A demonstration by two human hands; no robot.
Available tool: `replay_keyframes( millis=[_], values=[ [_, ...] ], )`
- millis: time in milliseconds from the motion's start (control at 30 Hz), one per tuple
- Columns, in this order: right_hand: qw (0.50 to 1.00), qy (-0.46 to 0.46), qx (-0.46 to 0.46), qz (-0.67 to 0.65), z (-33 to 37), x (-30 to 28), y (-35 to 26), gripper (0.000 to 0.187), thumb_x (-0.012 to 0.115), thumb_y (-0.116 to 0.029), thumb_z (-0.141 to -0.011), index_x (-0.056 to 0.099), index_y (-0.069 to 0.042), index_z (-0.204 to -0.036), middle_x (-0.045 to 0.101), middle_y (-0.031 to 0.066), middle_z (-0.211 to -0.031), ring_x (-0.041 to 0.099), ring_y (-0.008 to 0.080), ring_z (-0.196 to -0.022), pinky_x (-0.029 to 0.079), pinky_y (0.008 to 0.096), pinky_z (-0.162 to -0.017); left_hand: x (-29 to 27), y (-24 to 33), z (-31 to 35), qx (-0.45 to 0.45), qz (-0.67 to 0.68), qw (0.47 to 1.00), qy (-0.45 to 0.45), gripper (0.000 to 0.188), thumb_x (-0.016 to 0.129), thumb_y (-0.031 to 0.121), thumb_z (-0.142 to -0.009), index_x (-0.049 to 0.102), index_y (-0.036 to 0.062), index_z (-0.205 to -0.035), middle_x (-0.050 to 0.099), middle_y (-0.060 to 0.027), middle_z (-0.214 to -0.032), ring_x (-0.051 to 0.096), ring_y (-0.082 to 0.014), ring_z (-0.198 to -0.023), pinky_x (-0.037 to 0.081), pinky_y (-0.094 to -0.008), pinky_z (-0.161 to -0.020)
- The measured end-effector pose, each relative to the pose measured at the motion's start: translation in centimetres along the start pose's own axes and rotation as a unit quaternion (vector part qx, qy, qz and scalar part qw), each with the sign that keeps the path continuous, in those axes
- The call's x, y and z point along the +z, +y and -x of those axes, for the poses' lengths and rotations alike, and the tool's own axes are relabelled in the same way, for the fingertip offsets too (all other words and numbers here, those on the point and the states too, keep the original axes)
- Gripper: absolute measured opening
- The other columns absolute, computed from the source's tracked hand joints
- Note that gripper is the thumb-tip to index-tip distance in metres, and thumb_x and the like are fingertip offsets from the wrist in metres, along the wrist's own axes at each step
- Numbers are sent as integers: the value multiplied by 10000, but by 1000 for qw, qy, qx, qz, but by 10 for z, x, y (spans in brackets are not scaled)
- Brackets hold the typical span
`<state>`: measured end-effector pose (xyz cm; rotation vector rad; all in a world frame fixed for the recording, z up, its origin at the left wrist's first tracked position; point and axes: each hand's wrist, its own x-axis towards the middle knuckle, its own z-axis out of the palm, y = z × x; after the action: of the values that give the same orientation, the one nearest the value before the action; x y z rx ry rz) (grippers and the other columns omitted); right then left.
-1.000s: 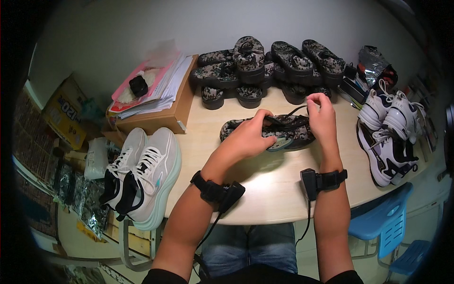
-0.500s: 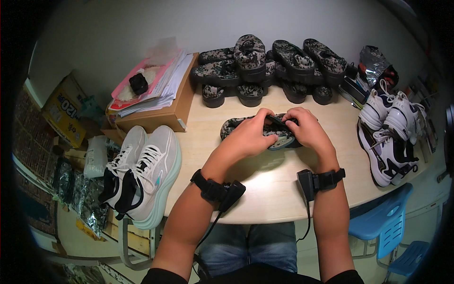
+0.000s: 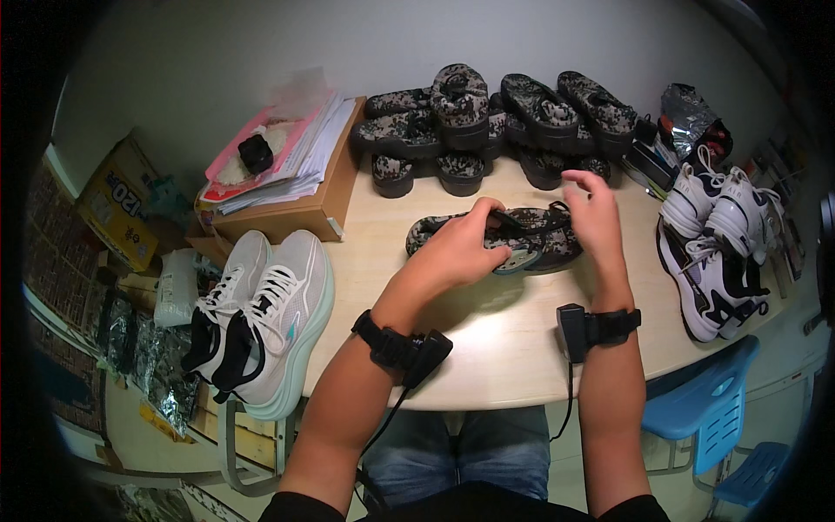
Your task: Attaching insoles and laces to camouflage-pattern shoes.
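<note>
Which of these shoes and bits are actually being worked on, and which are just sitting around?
In hand:
- camouflage shoe, held down by the left hand
- its black lace, at the right hand

Lying about:
- pile of camouflage shoes
- white and mint sneakers
- white and black sneakers
- cardboard box with papers
- blue chair

A flat brown cardboard box [image 3: 300,196] lies at the upper left of the table [image 3: 487,348], under a stack of papers. Further left, off the table's edge, stands a yellow cardboard box [image 3: 117,209] with dark print. At lower left lie silvery foil packets [image 3: 148,365]. At upper right a crumpled silver foil bag [image 3: 687,113] rests.
</note>
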<state>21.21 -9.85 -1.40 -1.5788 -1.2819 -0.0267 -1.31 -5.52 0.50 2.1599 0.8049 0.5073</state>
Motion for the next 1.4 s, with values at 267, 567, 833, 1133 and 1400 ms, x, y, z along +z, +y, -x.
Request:
replay_keyframes(
  millis=[267,567,833,1133,1400],
  values=[
    [981,-187,-51,-10,6,-5,-13,132,628,-82,-787,668,-29,-900,596,174,-1126,543,308,-1099,419,357,-935,3,-5,0,7,3,1000,14,599,659,209,-815,372,40,-1312,604,-204,-1175,601,-296,-1028,452,-348,-885],
    [945,-324,-9,-48,9,-17,-24,129,638,-89,-763,662,-43,-881,549,174,-1242,553,290,-1109,405,327,-951,4,-7,-6,-10,123,992,29,471,542,330,-945,422,31,-1290,600,-144,-1117,562,-187,-1039,435,-298,-883],
    [957,-276,-10,-94,6,-16,-35,147,695,-113,-726,623,-36,-828,599,157,-1158,564,286,-1084,409,340,-946,4,-22,-13,33,71,996,49,261,540,233,-939,610,-16,-973,593,-22,-719,492,-80,-644,422,-281,-590],
    [966,-232,-108,-34,13,5,-30,114,660,-57,-738,579,-2,-796,620,141,-1014,585,306,-930,461,342,-829,13,-31,-22,20,101,985,138,258,529,206,-939,625,-33,-943,616,-45,-710,521,-104,-638,440,-290,-609],
    [994,-74,-53,-57,7,14,-13,103,609,-57,-762,570,7,-832,628,131,-937,608,254,-891,461,312,-834,-4,-26,-14,-34,67,985,155,267,532,207,-929,622,-45,-931,617,-70,-731,527,-123,-669,440,-296,-646]
  ],
)
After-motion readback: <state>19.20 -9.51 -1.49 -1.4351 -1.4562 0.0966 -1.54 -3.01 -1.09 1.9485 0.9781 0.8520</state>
